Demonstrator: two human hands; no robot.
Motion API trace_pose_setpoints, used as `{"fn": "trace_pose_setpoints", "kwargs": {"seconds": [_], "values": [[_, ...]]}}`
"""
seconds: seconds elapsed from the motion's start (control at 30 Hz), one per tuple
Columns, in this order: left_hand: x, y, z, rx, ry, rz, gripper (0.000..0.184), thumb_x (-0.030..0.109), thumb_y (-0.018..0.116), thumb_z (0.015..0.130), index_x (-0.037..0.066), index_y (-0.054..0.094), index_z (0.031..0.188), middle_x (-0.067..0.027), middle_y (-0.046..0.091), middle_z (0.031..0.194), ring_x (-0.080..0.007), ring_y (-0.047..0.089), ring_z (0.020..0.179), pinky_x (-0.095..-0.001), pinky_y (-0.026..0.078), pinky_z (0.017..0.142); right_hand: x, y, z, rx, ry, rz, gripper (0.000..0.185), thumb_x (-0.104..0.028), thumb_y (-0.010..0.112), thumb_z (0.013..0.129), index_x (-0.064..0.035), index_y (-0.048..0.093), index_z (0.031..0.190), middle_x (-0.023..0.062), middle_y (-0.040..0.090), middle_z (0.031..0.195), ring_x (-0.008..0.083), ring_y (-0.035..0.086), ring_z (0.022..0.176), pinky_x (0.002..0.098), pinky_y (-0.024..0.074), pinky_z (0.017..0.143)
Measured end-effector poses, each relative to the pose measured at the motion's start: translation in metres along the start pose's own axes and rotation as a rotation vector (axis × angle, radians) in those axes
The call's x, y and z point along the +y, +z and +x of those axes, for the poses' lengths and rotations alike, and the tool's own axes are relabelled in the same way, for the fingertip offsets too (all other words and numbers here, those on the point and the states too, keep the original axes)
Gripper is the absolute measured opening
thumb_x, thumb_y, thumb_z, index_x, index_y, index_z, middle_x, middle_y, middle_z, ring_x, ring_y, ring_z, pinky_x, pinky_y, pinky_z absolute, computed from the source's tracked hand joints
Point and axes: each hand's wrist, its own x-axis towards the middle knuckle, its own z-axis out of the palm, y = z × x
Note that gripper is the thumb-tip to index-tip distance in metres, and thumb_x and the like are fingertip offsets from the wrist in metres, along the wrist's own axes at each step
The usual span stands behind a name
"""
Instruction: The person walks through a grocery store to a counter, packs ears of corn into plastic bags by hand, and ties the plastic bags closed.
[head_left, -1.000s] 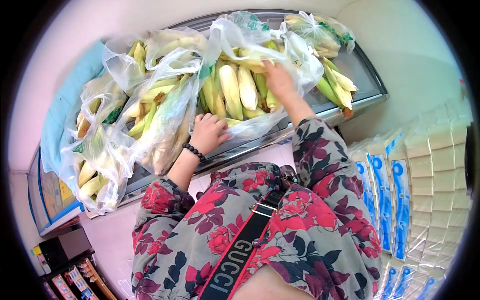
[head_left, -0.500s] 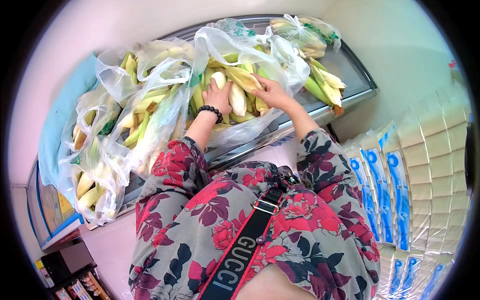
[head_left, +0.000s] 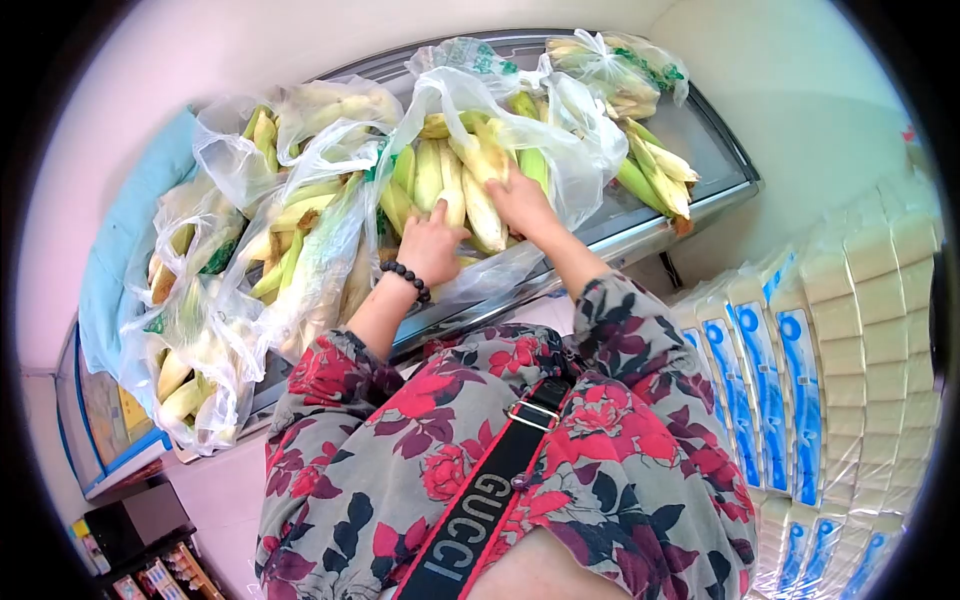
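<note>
The right hand's grip (head_left: 522,208) is closed on the lower end of a yellowish corn ear (head_left: 482,155), lying just beyond it in a plastic bag (head_left: 568,165); whether the left hand (head_left: 430,248), beside a paler ear (head_left: 452,190), grasps anything, I cannot tell.

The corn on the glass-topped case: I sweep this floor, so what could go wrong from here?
The unbagged corn ears at the right reach the front edge of the glass-topped case, so a nudge might send one down. The thin open plastic bag could tear with the right hand and left hand among its ears. The beaded bracelet might snag the plastic.
</note>
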Motion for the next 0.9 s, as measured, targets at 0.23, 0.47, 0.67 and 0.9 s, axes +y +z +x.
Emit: {"fn": "trace_pose_setpoints", "kwargs": {"seconds": [0.23, 0.47, 0.67, 0.9], "values": [[0.020, -0.010, -0.014, -0.095, -0.090, -0.393, 0.091, 0.035, 0.071, 0.065, 0.009, 0.028, 0.141, -0.0341, 0.033, 0.132, -0.0443, 0.033, 0.125, -0.0478, 0.033, 0.099, -0.036, 0.005, 0.025, -0.590, 0.012, 0.402, 0.053, -0.029, 0.058, 0.085, -0.0054, 0.044, 0.130, 0.0148, 0.064, 0.073, 0.0215, 0.062, 0.062, 0.0307, 0.0496, 0.056], [0.024, -0.001, -0.064, 0.029, 0.005, -0.325, 0.093, 0.027, 0.077, 0.063, 0.000, 0.028, 0.137, -0.0207, 0.048, 0.126, -0.0317, 0.047, 0.117, -0.0417, 0.034, 0.097, 0.001, -0.011, -0.017, -0.115, -0.380, -0.106, 0.048, -0.035, 0.068, 0.074, -0.0055, 0.060, 0.112, 0.0175, 0.059, 0.101, 0.0328, 0.057, 0.095, 0.0403, 0.0450, 0.086], [0.044, 0.031, -0.072, 0.261, -0.011, -0.190, 0.067, 0.004, 0.058, 0.072, 0.003, 0.037, 0.135, -0.0105, 0.060, 0.078, -0.0246, 0.057, 0.075, -0.0364, 0.040, 0.076, 0.006, -0.010, -0.069, -0.030, -0.500, -0.452, 0.072, -0.031, 0.074, 0.068, -0.0067, 0.044, 0.128, 0.0264, 0.042, 0.128, 0.0407, 0.045, 0.112, 0.0455, 0.0370, 0.097], [0.045, -0.009, -0.080, 0.184, 0.059, -0.722, 0.043, 0.001, 0.061, 0.078, 0.005, 0.050, 0.119, -0.0095, 0.058, 0.073, -0.0280, 0.056, 0.068, -0.0369, 0.045, 0.063, 0.005, -0.056, -0.115, -0.154, -0.557, -0.383, 0.032, -0.035, 0.063, 0.080, -0.0102, 0.058, 0.100, 0.0075, 0.058, 0.085, 0.0262, 0.055, 0.088, 0.0377, 0.0395, 0.078]]}}
